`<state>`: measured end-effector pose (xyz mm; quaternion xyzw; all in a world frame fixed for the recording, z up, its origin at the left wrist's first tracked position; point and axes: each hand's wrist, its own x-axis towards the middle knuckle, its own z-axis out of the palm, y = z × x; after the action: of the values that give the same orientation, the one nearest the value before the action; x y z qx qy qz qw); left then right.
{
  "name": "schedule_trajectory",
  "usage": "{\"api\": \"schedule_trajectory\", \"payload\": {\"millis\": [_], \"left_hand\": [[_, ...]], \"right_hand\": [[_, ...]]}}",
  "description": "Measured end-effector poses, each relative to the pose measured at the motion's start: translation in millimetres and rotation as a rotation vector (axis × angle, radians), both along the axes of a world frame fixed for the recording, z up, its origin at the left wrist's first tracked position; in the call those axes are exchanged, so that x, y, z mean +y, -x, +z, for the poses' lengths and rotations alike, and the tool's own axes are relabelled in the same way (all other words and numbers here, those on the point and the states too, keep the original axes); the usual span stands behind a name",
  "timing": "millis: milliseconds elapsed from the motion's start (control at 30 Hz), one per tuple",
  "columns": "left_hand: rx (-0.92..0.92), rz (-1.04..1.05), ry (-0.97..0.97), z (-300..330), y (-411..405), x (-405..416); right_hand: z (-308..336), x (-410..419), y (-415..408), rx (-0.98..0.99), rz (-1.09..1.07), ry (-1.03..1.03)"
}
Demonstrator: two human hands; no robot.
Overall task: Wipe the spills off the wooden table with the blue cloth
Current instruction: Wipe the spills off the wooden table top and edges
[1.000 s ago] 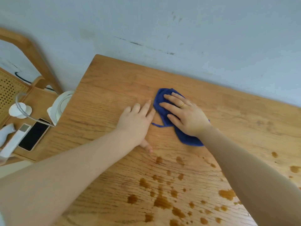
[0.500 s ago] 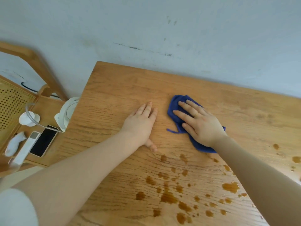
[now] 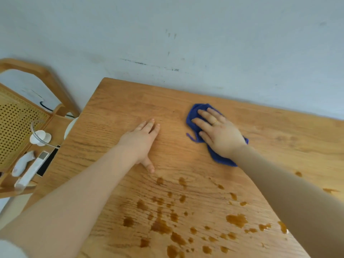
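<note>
A blue cloth [image 3: 219,157] is pressed flat onto the wooden table [image 3: 119,108] in the upper right of the frame by the right hand [image 3: 219,135], its fingers straight and spread. The left hand [image 3: 141,142] is laid flat on the bare wood at centre, fingers extended, nothing held. Brown spills [image 3: 162,226] are scattered across the lower half of the frame.

Cloth [image 3: 193,116] lies on the table [image 3: 111,108], behind the spills [image 3: 162,226].
</note>
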<state>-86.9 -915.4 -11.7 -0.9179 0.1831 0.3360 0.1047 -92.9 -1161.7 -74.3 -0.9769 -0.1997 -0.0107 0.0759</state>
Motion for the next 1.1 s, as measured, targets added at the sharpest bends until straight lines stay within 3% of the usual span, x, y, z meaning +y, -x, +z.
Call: {"api": "schedule_trajectory", "payload": {"millis": [100, 200, 367, 433, 600, 700, 767, 833, 933, 1100], "left_hand": [[-0.027, -0.025, -0.117, 3.4, -0.3, -17.8], [-0.109, -0.136, -0.213, 4.5, 0.0, -29.5], [-0.140, -0.109, -0.171, 3.4, 6.8, -11.6], [-0.137, -0.055, -0.126, 5.4, 14.5, -5.8], [-0.109, 0.063, -0.019, 17.3, 32.7, -17.2], [-0.120, 0.053, 0.117, 20.1, 31.0, -43.3], [-0.125, 0.032, 0.185, 17.2, 27.9, -62.5], [-0.132, 0.029, 0.222, 12.3, 26.8, -78.9], [-0.102, 0.066, 0.220, 4.4, 29.3, -96.1], [-0.067, -0.001, 0.043, -3.0, 49.6, -109.5]], "right_hand": [[-0.4, 3.3, 35.6, 0.006, 0.239, 0.018], [-2.0, -10.8, 12.3, 0.037, 0.359, -0.014], [-2.2, -30.7, -49.1, 0.023, -0.057, -0.008], [-0.2, -28.1, -42.3, 0.057, -0.099, 0.028], [2.1, -34.1, 25.4, 0.099, 0.287, 0.012], [-0.8, -45.7, 46.1, 0.070, 0.407, -0.010], [-5.9, -49.4, 30.2, 0.020, 0.325, -0.059], [-8.4, -51.4, 4.5, -0.056, 0.099, -0.138], [-9.3, -57.9, -27.9, 0.024, -0.199, -0.122], [-3.0, -54.9, 11.3, 0.046, -0.048, -0.206]]}}
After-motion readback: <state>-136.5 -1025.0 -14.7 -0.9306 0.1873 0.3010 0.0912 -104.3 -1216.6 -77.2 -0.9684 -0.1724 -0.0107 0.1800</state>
